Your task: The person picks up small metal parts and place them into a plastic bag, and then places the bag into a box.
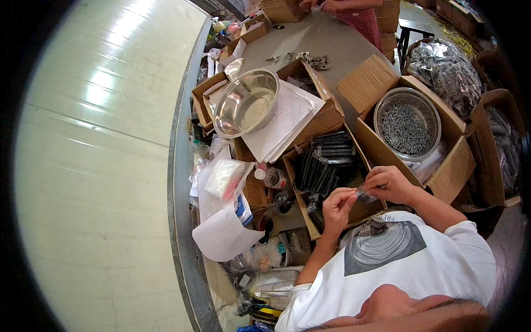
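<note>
In front of my chest, both hands meet over a small clear plastic bag (362, 194). My left hand (337, 209) pinches one side of it between thumb and fingertips. On the other side my right hand (391, 185) is closed with its fingers bent, gripping the bag too. What the bag contains is too small to make out. Just below my hands stands an open cardboard box (369, 209) holding many flat black packets (326, 166) in clear wrap. To the right, a steel bowl full of grey screws (406, 128) sits in another open carton (376, 136).
A shiny steel bowl (247, 103) rests on white papers (290, 113) over a carton. A clear bottle (272, 177) and plastic bags (225, 178) lie at left. Metal parts (314, 61) lie on the far table, where another person's hands (326, 5) work. Wrapped parts (445, 69) are heaped at far right.
</note>
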Tool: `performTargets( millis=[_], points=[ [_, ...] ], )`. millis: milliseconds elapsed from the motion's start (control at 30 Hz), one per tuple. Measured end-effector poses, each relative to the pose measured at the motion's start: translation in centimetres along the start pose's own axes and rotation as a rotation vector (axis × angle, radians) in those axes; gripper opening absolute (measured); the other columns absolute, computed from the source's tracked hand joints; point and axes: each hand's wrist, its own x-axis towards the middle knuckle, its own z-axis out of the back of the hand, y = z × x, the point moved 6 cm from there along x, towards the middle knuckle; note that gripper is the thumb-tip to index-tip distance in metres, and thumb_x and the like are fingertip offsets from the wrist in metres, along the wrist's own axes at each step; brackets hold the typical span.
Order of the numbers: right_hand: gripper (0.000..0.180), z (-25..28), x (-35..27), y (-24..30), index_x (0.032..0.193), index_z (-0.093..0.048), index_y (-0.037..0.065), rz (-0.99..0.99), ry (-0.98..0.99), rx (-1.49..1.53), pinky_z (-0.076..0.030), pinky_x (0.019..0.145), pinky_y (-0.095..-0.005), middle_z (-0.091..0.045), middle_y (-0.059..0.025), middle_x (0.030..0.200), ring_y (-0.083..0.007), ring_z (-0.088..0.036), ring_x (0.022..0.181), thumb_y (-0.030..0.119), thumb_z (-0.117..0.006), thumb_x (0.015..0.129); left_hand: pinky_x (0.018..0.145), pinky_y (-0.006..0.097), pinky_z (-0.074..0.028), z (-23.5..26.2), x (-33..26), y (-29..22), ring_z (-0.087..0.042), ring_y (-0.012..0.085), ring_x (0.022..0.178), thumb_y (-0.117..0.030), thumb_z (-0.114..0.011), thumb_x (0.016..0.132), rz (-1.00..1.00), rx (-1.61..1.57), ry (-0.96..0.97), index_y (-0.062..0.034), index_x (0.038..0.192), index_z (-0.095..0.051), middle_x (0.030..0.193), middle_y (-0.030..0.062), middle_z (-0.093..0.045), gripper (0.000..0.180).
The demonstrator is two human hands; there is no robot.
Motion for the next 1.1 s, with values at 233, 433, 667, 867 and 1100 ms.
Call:
performTargets(
  millis=[233,433,667,867,1100],
  points=[
    [0.009,-0.2,0.1,3.5,0.075,-0.068,0.009,0.266,0.011,-0.38,-0.043,0.081,-0.0379,-0.063,-0.0061,0.094,-0.0233,-0.06,0.088,0.016,-0.073,0.071,0.067,0.026,-0.046,-1.3,0.3,-3.0,-0.06,0.0158,0.078,-0.007,-0.067,0.083,-0.23,0.082,-0.022,0.0003,0.085,-0.064,0.092,0.0112,-0.065,0.008],
    [0.012,-1.0,-0.1,1.7,0.072,-0.065,0.005,0.057,-0.045,-0.086,-0.047,0.069,-0.0369,-0.062,-0.0085,0.082,-0.0261,-0.06,0.075,0.015,-0.073,0.073,0.06,0.025,-0.042,-1.7,0.6,-2.3,-0.053,0.0127,0.068,-0.01,-0.062,0.088,-0.129,0.047,-0.081,0.0,0.081,-0.06,0.082,0.0067,-0.059,0.012],
    [0.015,-0.5,0.2,1.5,0.081,-0.06,0.003,-0.114,0.041,0.044,-0.049,0.062,-0.0366,-0.06,-0.01,0.076,-0.0293,-0.061,0.071,0.012,-0.07,0.074,0.06,0.022,-0.036,-1.9,0.1,-1.6,-0.044,0.008,0.067,-0.02,-0.061,0.091,-0.021,0.003,-0.046,-0.0005,0.078,-0.055,0.077,0.0019,-0.052,0.024],
    [0.013,-0.8,-0.2,1.5,0.079,-0.056,0.009,0.057,0.069,-0.198,-0.045,0.072,-0.0391,-0.057,-0.0069,0.084,-0.0279,-0.058,0.08,0.013,-0.067,0.071,0.058,0.022,-0.035,-2.4,-0.1,-1.7,-0.043,0.0074,0.065,-0.02,-0.061,0.091,0.046,0.024,-0.035,-0.0012,0.077,-0.055,0.077,0.0009,-0.051,0.024],
    [0.018,1.4,-0.7,3.5,0.078,-0.055,0.012,0.25,-0.083,-0.427,-0.041,0.079,-0.037,-0.058,-0.0033,0.089,-0.0221,-0.058,0.083,0.014,-0.07,0.067,0.057,0.022,-0.035,-2.1,0.5,-2.7,-0.043,0.0077,0.064,-0.017,-0.062,0.09,-0.026,0.017,-0.129,-0.0008,0.077,-0.055,0.076,0.0016,-0.052,0.022]
  ],
)
